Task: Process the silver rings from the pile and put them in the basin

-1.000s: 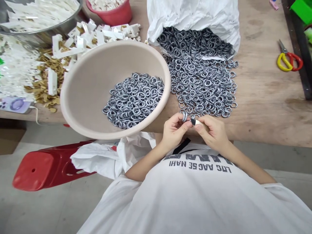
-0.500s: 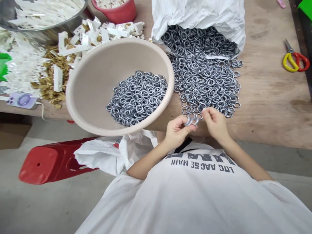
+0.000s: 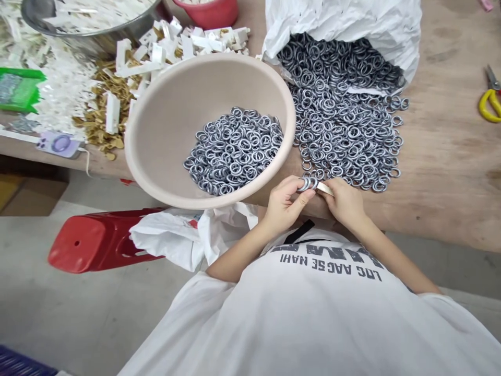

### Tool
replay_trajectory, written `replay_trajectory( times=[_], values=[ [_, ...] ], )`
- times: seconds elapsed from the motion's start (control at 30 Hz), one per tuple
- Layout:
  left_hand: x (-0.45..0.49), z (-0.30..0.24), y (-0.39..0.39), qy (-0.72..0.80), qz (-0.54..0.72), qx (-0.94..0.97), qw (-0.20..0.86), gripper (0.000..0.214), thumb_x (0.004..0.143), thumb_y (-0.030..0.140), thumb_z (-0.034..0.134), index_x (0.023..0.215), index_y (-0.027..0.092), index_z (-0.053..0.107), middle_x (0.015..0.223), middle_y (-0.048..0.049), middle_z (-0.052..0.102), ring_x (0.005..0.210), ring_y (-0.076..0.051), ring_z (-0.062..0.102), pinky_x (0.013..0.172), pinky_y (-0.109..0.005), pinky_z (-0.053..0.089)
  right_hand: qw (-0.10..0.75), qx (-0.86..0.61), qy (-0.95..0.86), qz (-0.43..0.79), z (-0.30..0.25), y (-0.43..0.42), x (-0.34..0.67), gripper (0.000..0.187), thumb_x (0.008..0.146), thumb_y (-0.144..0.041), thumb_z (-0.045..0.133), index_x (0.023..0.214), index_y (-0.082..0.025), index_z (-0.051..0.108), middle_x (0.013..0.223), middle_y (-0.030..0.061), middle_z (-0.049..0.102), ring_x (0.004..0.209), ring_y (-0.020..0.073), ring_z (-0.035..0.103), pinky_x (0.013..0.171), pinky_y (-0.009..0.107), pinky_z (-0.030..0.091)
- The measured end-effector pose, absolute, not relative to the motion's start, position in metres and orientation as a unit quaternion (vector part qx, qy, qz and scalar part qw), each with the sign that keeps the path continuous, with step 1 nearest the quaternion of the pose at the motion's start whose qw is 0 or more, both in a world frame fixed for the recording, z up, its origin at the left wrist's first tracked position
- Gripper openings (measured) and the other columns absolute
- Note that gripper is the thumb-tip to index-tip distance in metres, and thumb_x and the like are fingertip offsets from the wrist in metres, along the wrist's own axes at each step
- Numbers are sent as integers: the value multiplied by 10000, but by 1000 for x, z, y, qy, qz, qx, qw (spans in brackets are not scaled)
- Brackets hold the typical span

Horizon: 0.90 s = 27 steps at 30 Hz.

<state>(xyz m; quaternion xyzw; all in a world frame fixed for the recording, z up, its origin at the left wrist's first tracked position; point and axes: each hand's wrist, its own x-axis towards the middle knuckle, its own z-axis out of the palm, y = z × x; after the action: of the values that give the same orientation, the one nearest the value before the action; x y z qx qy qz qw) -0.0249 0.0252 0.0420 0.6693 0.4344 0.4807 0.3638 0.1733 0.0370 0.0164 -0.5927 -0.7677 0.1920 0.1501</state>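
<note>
My left hand (image 3: 285, 206) is closed on a few grey rings (image 3: 307, 184), pinched between thumb and fingers at the table's front edge. Closed close beside it, my right hand (image 3: 347, 202) grips a short, flat, pale strip (image 3: 324, 188), whose tip reaches the held rings. Its exact kind is unclear. Just beyond both hands, a heap of loose grey rings (image 3: 348, 138) spreads from the mouth of a white sack (image 3: 344, 18). To the left, a large beige basin (image 3: 132, 143) contains more grey rings (image 3: 235, 151).
White plastic pieces (image 3: 156, 55) and gold-coloured parts (image 3: 102, 138) lie behind and left of the basin. Near them are a metal bowl (image 3: 111, 36), a red tub (image 3: 213, 13) and a phone (image 3: 58, 143). Scissors (image 3: 489, 104) lie far right. A red stool (image 3: 80, 243) stands below.
My right hand has turned and come closer to the left; the pale strip now shows at the rings. The whole view has shifted, so the scene sits further right.
</note>
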Motion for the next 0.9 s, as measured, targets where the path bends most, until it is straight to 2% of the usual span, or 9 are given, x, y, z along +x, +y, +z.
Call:
replay_trajectory(
  times=[0.2, 0.4, 0.6, 0.7, 0.8, 0.9],
  values=[
    [-22, 45, 26, 444, 459, 683, 356, 169, 906, 357, 673, 903, 190, 643, 854, -45, 622, 823, -180, 565, 793, -313, 455, 319, -581, -693, 284, 25, 38, 189, 188, 993, -342, 510, 940, -204, 626, 918, 61, 628, 879, 226, 591, 786, 347, 435],
    [-15, 48, 29, 439, 432, 691, 378, 240, 860, 372, 730, 981, 188, 635, 891, -38, 600, 805, -169, 565, 741, -283, 452, 361, -546, -632, 414, 41, 24, 186, 220, 992, -429, 526, 963, -227, 606, 822, 10, 609, 766, 183, 564, 707, 312, 448],
    [-9, 52, 31, 427, 405, 718, 372, 181, 928, 360, 640, 880, 187, 617, 798, -23, 591, 775, -163, 535, 725, -283, 407, 393, -529, -640, 395, 52, 19, 181, 185, 985, -392, 566, 928, -226, 624, 826, 17, 621, 788, 181, 582, 733, 326, 468],
    [-6, 59, 33, 456, 398, 712, 357, 196, 929, 364, 626, 842, 190, 600, 763, -10, 579, 745, -155, 527, 701, -277, 393, 464, -527, -642, 307, 57, 14, 179, 146, 986, -348, 574, 930, -232, 643, 856, 27, 637, 832, 191, 612, 791, 351, 500],
    [-4, 66, 37, 483, 377, 718, 330, 218, 905, 361, 640, 789, 189, 576, 726, 9, 559, 701, -139, 510, 661, -268, 366, 534, -397, -683, 302, 60, 8, 177, 137, 999, -303, 540, 1078, -253, 641, 987, 50, 709, 951, 212, 691, 887, 394, 551],
    [-1, 71, 40, 499, 335, 733, 319, 271, 895, 387, 632, 732, 187, 550, 703, 14, 553, 661, -131, 480, 623, -268, 334, 508, -247, -749, 347, 61, 5, 176, 251, 1002, -262, 512, 1243, -252, 585, 1217, 94, 722, 1153, 240, 696, 984, 430, 569]
  ],
)
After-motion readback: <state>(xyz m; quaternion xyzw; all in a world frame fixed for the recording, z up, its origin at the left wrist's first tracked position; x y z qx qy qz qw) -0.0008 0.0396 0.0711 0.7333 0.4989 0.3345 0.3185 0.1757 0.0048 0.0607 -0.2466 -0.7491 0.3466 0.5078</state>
